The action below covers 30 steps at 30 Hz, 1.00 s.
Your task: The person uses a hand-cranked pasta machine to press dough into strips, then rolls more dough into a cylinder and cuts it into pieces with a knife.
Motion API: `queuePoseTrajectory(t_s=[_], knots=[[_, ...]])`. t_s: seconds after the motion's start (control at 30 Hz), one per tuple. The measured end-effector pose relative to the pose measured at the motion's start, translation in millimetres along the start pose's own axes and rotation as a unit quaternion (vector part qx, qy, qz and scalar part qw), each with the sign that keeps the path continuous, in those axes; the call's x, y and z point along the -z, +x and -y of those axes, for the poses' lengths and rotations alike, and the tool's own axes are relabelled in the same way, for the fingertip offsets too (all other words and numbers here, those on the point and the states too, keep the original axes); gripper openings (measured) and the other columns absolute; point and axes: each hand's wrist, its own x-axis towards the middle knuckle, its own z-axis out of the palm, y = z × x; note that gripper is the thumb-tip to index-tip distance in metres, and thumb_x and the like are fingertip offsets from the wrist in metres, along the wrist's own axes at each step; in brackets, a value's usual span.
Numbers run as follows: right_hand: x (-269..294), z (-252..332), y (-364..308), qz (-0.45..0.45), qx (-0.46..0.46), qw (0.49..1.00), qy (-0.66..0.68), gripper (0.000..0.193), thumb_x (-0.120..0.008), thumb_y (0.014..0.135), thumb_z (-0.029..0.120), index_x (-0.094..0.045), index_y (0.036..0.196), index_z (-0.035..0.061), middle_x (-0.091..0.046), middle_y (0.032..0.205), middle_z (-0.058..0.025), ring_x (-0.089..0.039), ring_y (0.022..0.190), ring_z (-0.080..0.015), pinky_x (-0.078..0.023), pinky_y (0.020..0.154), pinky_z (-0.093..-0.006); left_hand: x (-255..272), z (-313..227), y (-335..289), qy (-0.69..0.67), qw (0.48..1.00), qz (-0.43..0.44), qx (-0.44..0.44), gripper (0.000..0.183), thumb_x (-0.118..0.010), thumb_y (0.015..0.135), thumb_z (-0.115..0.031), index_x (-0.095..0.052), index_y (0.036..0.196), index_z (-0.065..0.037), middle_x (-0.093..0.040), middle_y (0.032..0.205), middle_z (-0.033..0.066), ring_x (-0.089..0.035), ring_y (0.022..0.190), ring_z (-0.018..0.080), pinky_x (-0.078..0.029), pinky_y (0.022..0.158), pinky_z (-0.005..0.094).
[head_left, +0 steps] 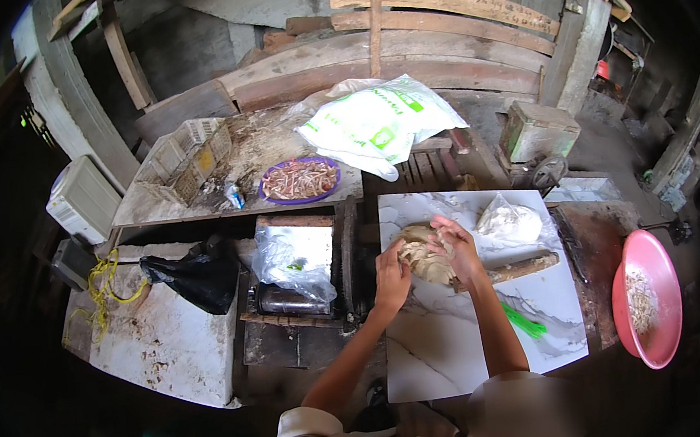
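Observation:
A pale lump of dough (pixel 428 263) lies on a white marble-patterned board (pixel 429 337) in front of me. My left hand (pixel 392 278) grips its left edge, fingers curled against it. On the other side my right hand (pixel 460 247) is closed on the dough's right edge, the fingertips near its top. A wooden rolling pin (pixel 511 271) rests just right of my right wrist. Behind it sits a clear plastic bag with white contents (pixel 509 223). Green plastic strips (pixel 524 320) lie on the board, right of my right forearm.
At the right stands a pink basin (pixel 668 297) with pale scraps inside. Left of the board is a metal roller machine (pixel 297 301) under clear plastic. Farther back are a purple-rimmed tray of reddish strips (pixel 300 181), a white-and-green sack (pixel 383 123) and a plastic crate (pixel 184 160).

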Motion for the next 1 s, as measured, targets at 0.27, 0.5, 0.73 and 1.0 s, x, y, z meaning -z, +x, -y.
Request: queuePoseTrajectory(t_s=[0.27, 0.5, 0.73, 1.0], knots=[[-2.1, -18.3, 16.9, 0.197, 0.272, 0.685, -0.646, 0.030, -0.068, 0.070, 0.022, -0.061, 0.095, 0.0072, -0.051, 0.100, -0.0132, -0.045, 0.097, -0.0281, -0.039, 0.085, -0.0401, -13.9, -4.3, -0.9, -0.089, 0.991, -0.050, 0.086, 0.049, -0.045, 0.081, 0.006, -0.032, 0.128, -0.004, -0.051, 0.116, 0.0189, -0.051, 0.103, 0.0324, -0.041, 0.088, 0.0383], [-4.3, -38.2, 13.1, 0.169, 0.368, 0.500, -0.766, 0.038, -0.071, 0.064, 0.021, -0.059, 0.095, 0.0030, -0.049, 0.100, -0.0125, -0.041, 0.097, -0.0309, -0.037, 0.086, -0.0404, -3.9, 3.5, -3.3, -0.080, 0.992, -0.019, 0.094, 0.051, -0.042, 0.078, 0.009, -0.034, 0.127, -0.005, -0.053, 0.114, 0.0180, -0.051, 0.105, 0.0323, -0.040, 0.090, 0.0385], [-0.8, -45.2, 29.8, 0.090, 0.366, 0.636, -0.673, 0.022, -0.065, 0.072, 0.019, -0.064, 0.089, 0.0036, -0.056, 0.086, -0.0135, -0.050, 0.082, -0.0312, -0.043, 0.075, -0.0373, -1.4, 13.3, 9.6, -0.065, 0.994, 0.017, 0.081, 0.054, -0.041, 0.074, 0.012, -0.039, 0.125, -0.005, -0.054, 0.110, 0.0177, -0.052, 0.102, 0.0317, -0.041, 0.087, 0.0388], [5.9, -24.8, 39.3, -0.017, 0.125, 0.900, -0.417, 0.022, -0.056, 0.085, 0.022, -0.061, 0.087, 0.0004, -0.064, 0.082, -0.0100, -0.060, 0.071, -0.0246, -0.047, 0.066, -0.0326, -4.1, 9.9, -2.7, 0.048, 0.998, 0.038, 0.012, 0.053, -0.049, 0.075, 0.006, -0.039, 0.126, -0.002, -0.051, 0.111, 0.0197, -0.047, 0.105, 0.0352, -0.040, 0.089, 0.0398]])
